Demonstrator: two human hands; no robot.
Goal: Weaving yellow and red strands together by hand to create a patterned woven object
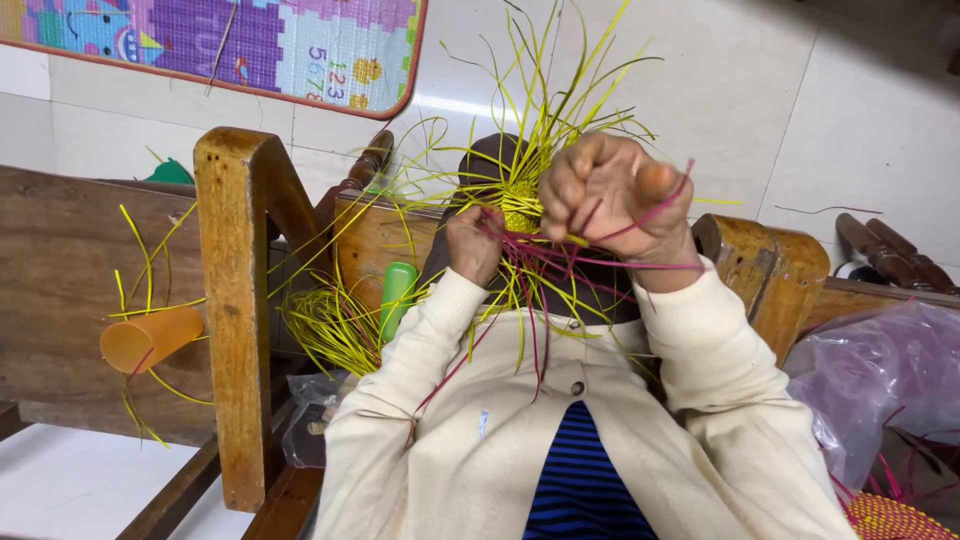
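The right hand (612,195) is curling shut around a few pink strands (590,260), pinching them between thumb and fingers and drawing them taut across the wrist. The left hand (473,243) is closing on the edge of the woven piece (518,205), steadying it just beside the right. Both hands are held up in front of the chest, above the cream cardigan (480,440).

To do this well, I would judge the pink strands need even tension while the left hand is keeping the small woven centre from twisting, so each pass sits snug against the last.

The piece is a small, tight yellow knot of weaving, with long yellow strips (560,90) fanning outward and upward in every direction, and pink ones trailing down.

Further out, a loose bundle of yellow strips (330,330) is lying beside a green tube (396,295). An orange cup (150,338) is lying on its side against the wooden chair frame (235,300). A plastic bag (880,380) is sitting at the right, near a patterned woven basket (895,518).
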